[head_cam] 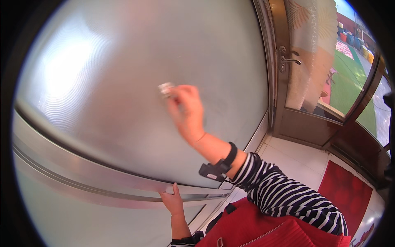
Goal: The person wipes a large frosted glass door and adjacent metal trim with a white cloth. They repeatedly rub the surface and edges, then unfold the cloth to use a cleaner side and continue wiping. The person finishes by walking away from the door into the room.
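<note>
A large frosted glass panel (129,123) in a metal frame fills the view before me. Raised in front of the glass, my right hand (186,108) pinches a small pale object (166,89), blurred, perhaps a folded cloth. Whether that object touches the glass I cannot tell. Lower down, my left hand (173,200) rests on the frame's metal rail (123,182), thumb up, its fingers partly hidden at the edge.
A brown-framed glass door (280,92) with a lever handle (290,60) and a patterned curtain (311,46) stands at the right. On the tiled floor (296,154) lies a red mat (345,188). Green ground (348,83) shows outside.
</note>
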Demonstrator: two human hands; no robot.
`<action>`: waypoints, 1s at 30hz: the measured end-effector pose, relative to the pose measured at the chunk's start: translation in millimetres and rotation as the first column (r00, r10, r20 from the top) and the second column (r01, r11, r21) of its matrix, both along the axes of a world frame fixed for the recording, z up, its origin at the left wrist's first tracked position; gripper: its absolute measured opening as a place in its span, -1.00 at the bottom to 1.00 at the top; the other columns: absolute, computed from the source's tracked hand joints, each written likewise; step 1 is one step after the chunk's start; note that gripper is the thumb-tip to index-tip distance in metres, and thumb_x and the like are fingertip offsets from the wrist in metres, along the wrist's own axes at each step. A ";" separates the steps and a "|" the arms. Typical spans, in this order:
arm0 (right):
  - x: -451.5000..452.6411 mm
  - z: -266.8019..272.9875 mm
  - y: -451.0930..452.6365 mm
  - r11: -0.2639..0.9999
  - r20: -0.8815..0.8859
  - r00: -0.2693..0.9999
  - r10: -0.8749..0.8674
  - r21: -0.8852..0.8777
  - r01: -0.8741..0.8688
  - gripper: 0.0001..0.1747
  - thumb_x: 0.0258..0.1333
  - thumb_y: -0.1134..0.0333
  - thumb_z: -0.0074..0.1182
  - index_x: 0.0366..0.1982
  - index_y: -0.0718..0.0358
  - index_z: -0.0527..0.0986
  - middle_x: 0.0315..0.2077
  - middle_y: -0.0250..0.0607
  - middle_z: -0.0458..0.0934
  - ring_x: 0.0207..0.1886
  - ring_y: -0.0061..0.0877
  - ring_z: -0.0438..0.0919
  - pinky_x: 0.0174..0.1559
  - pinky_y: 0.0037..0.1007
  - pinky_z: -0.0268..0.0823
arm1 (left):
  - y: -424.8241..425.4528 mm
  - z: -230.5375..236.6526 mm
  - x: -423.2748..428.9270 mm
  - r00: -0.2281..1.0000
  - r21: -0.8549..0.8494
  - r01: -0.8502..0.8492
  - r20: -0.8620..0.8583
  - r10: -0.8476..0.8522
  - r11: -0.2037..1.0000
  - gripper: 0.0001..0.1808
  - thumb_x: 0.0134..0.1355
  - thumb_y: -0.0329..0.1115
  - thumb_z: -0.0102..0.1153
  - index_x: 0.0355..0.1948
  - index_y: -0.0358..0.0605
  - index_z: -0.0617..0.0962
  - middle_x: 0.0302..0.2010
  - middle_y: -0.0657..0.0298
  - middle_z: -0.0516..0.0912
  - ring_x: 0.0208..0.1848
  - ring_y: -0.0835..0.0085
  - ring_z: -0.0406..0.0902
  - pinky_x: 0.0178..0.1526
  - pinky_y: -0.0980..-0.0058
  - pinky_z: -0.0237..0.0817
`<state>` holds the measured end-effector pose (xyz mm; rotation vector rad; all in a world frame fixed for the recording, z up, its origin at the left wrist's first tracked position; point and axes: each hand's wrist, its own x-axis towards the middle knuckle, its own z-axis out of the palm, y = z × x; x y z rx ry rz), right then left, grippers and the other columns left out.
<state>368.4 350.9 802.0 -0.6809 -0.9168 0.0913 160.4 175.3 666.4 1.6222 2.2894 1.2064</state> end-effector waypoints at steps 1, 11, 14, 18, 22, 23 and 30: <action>0.5 10.4 -2.5 0.981 0.121 0.975 0.187 0.027 -0.192 -0.70 0.05 0.59 0.24 -0.17 0.12 0.57 -0.31 -0.29 0.52 -0.36 -0.55 0.49 -0.29 -0.51 0.40 | 0.0 -0.4 0.4 1.000 0.006 0.011 -0.015 -0.011 1.000 -0.32 0.21 -0.22 0.31 0.20 -0.44 0.32 0.11 -0.22 0.50 0.13 -0.12 0.45 0.18 0.18 0.27; 76.3 -13.9 39.5 0.945 -0.345 0.925 -0.160 -0.324 0.043 -0.88 0.13 0.54 0.14 -0.26 0.26 0.54 -0.30 -0.27 0.49 -0.33 -0.48 0.47 -0.26 -0.42 0.37 | 1.8 -2.2 1.8 1.000 0.045 0.005 -0.001 -0.005 0.999 -0.31 0.22 -0.25 0.31 0.21 -0.44 0.30 0.14 -0.22 0.48 0.17 -0.13 0.42 0.21 0.19 0.24; 6.9 24.0 7.8 0.993 0.100 0.993 -0.066 0.104 0.055 -0.77 -0.04 0.57 0.22 -0.27 0.23 0.54 -0.31 -0.19 0.51 -0.29 -0.29 0.50 -0.26 -0.37 0.39 | 0.0 -1.7 0.8 1.000 -0.020 -0.006 -0.006 0.006 1.000 -0.29 0.22 -0.25 0.31 0.24 -0.43 0.28 0.16 -0.22 0.46 0.20 -0.12 0.40 0.21 0.20 0.24; 26.8 35.3 22.6 0.987 0.205 0.976 -0.066 0.154 0.035 -0.79 -0.04 0.57 0.22 -0.29 0.24 0.55 -0.34 -0.15 0.51 -0.28 -0.20 0.52 -0.22 -0.34 0.43 | 0.5 -2.3 -2.1 0.994 -0.013 -0.031 -0.103 0.029 0.999 -0.27 0.22 -0.26 0.32 0.26 -0.43 0.26 0.17 -0.22 0.46 0.20 -0.12 0.41 0.21 0.20 0.25; 134.2 46.4 90.3 0.981 -0.340 0.934 -0.111 -0.186 0.049 -0.82 0.03 0.57 0.17 -0.27 0.24 0.57 -0.34 -0.12 0.52 -0.31 -0.26 0.52 -0.25 -0.31 0.41 | 0.8 -0.9 -1.7 1.000 -0.012 0.025 0.005 -0.025 1.000 -0.28 0.22 -0.26 0.32 0.25 -0.45 0.28 0.16 -0.22 0.46 0.20 -0.12 0.41 0.22 0.20 0.25; 143.6 54.5 90.0 0.968 -0.485 0.865 -0.133 -0.251 0.009 -0.86 0.08 0.55 0.15 -0.27 0.25 0.57 -0.35 -0.12 0.52 -0.30 -0.28 0.52 -0.24 -0.29 0.40 | -0.7 -0.4 -1.3 1.000 -0.036 0.006 0.019 -0.005 0.999 -0.29 0.22 -0.26 0.32 0.24 -0.45 0.29 0.16 -0.22 0.46 0.19 -0.12 0.42 0.22 0.20 0.25; 32.9 86.9 -11.1 0.919 0.586 0.775 0.235 0.125 -0.373 -0.93 0.15 0.46 0.08 -0.29 0.22 0.51 -0.33 -0.16 0.51 -0.16 -0.19 0.46 -0.15 -0.23 0.40 | 0.4 -7.9 -5.6 0.998 -0.050 -0.017 0.062 0.020 0.999 -0.34 0.19 -0.24 0.34 0.18 -0.45 0.36 0.11 -0.21 0.51 0.14 -0.12 0.46 0.17 0.18 0.26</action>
